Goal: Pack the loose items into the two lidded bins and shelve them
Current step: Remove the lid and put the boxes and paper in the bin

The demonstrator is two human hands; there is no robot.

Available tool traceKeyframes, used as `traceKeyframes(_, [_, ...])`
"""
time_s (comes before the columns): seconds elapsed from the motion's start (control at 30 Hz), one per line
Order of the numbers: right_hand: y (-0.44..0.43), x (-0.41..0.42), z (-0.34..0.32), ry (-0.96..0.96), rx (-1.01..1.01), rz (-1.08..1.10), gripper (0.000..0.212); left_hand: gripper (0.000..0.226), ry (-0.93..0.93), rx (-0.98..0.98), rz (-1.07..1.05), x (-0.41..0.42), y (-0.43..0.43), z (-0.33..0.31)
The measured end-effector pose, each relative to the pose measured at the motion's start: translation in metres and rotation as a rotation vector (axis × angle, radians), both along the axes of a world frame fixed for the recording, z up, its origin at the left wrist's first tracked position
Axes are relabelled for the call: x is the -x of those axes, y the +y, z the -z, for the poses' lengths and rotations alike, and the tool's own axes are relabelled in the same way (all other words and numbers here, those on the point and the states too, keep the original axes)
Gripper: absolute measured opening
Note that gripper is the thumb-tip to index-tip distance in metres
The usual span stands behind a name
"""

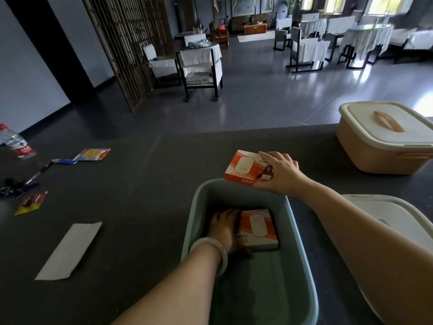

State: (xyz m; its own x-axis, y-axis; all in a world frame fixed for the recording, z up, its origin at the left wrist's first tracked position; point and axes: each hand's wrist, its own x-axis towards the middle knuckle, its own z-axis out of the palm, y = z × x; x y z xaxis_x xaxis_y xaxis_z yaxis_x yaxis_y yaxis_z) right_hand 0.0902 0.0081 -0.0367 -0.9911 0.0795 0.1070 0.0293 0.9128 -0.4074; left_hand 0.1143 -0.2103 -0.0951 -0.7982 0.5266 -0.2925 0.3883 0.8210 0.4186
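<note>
An open green bin (194, 221) stands on the dark counter in front of me. Inside it lies an orange and white box (260, 228), and my left hand (226, 228) holds its left edge, fingers curled over it. My right hand (280, 172) grips a second orange and white box (244, 167) just beyond the bin's far rim. A peach bin (375, 156) with a white lid shut on it sits at the far right. A loose white lid (396, 221) lies to the right of the green bin, partly behind my right arm.
On the left of the counter lie a white folded paper (70, 249), a red and yellow battery pack (30, 202), pens (37, 172), keys (7, 186), an orange packet (92, 154) and a water bottle (16, 143). Chairs and tables fill the room beyond the counter.
</note>
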Motion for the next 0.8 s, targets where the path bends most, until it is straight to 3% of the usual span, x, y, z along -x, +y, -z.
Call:
traceKeyframes(0.33, [0.001, 0.003, 0.002, -0.013, 0.0, 0.01, 0.095, 0.121, -0.042, 0.031, 0.017, 0.005, 0.0, 0.005])
traceKeyframes(0.53, [-0.001, 0.003, -0.001, -0.033, -0.008, 0.024, 0.094, 0.107, 0.039, 0.12, 0.077, 0.006, 0.0, 0.001])
traceKeyframes(0.8, [-0.001, 0.0, -0.004, -0.051, 0.006, 0.026, 0.093, 0.1, 0.103, 0.023, 0.121, 0.011, -0.001, -0.028])
